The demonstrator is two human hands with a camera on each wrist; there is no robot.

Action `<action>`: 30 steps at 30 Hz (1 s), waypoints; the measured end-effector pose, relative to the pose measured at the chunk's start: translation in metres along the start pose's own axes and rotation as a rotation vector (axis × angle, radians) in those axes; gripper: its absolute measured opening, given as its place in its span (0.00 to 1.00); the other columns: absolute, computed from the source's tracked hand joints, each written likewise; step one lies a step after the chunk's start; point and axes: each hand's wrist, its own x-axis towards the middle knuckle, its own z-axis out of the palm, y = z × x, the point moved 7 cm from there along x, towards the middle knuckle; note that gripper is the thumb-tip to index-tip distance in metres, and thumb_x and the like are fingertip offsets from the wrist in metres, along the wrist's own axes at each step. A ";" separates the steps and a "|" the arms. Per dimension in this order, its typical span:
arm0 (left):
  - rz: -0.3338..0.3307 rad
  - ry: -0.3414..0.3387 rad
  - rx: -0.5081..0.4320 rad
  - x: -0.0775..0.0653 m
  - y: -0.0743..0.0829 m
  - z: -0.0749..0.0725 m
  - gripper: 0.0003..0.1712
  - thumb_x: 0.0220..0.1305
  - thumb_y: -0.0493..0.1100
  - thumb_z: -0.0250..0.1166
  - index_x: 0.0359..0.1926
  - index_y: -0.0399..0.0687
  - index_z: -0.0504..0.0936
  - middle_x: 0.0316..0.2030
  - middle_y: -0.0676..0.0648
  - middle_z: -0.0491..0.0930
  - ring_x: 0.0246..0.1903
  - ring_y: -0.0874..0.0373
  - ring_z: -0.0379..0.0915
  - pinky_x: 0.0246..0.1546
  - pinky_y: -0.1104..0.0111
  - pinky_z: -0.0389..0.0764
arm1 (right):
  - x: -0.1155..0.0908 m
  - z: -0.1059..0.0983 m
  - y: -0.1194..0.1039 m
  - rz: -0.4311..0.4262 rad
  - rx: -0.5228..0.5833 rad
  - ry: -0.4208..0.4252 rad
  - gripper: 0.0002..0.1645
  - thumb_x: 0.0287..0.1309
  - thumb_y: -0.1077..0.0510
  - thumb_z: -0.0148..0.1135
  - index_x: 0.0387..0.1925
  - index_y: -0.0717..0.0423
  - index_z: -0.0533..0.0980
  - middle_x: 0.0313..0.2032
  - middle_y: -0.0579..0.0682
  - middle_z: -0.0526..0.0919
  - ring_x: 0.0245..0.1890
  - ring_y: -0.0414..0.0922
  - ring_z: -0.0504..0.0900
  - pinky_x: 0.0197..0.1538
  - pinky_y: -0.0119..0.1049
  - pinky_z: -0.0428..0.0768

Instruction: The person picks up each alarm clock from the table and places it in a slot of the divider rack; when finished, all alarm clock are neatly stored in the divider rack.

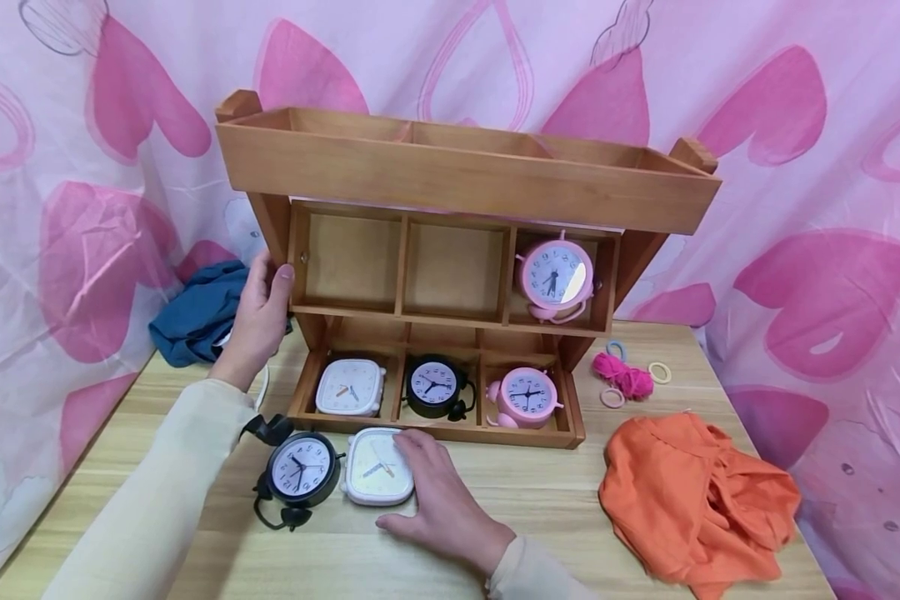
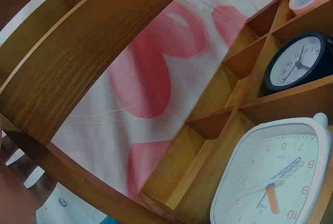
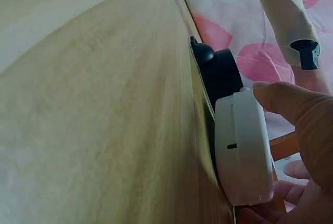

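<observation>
Left hand (image 1: 258,312) grips the shelf (image 1: 457,177); spread right hand (image 1: 446,496) touches the front white clock (image 1: 375,468) toward the worktop's (image 1: 525,487) left edge. Best pinch its sides.

The left hand (image 1: 261,312) is raised, the right hand (image 1: 442,500) lower with thumb spread.

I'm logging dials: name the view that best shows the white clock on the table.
The head view: there the white clock shows its dial, the right hand covering only an edge. The right wrist view shows its side casing, not the dial; the left wrist view misses it.
</observation>
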 end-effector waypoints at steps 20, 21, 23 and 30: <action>0.005 -0.002 -0.012 -0.001 0.002 0.000 0.34 0.77 0.59 0.42 0.77 0.61 0.47 0.75 0.45 0.53 0.74 0.46 0.49 0.73 0.44 0.54 | 0.012 0.007 0.008 0.069 -0.141 -0.022 0.69 0.33 0.34 0.79 0.74 0.50 0.55 0.62 0.47 0.67 0.59 0.45 0.65 0.58 0.42 0.68; 0.008 -0.003 -0.014 -0.001 0.002 0.001 0.33 0.77 0.59 0.42 0.77 0.60 0.47 0.75 0.45 0.53 0.74 0.45 0.49 0.73 0.44 0.54 | 0.013 0.008 0.007 0.069 -0.137 -0.025 0.68 0.33 0.35 0.79 0.74 0.50 0.55 0.63 0.46 0.67 0.59 0.45 0.65 0.57 0.42 0.68; 0.014 -0.001 -0.017 -0.001 0.003 0.001 0.33 0.77 0.58 0.42 0.77 0.59 0.47 0.75 0.44 0.53 0.73 0.45 0.50 0.73 0.44 0.54 | 0.015 0.009 0.008 0.075 -0.127 -0.032 0.67 0.33 0.35 0.80 0.73 0.49 0.56 0.64 0.45 0.68 0.59 0.46 0.65 0.56 0.40 0.67; 0.022 0.005 -0.012 -0.002 0.003 0.000 0.33 0.77 0.58 0.42 0.77 0.58 0.48 0.74 0.44 0.55 0.73 0.45 0.51 0.73 0.44 0.54 | 0.015 0.011 0.011 0.088 -0.072 -0.035 0.65 0.32 0.37 0.80 0.72 0.47 0.58 0.64 0.41 0.70 0.58 0.44 0.66 0.55 0.37 0.65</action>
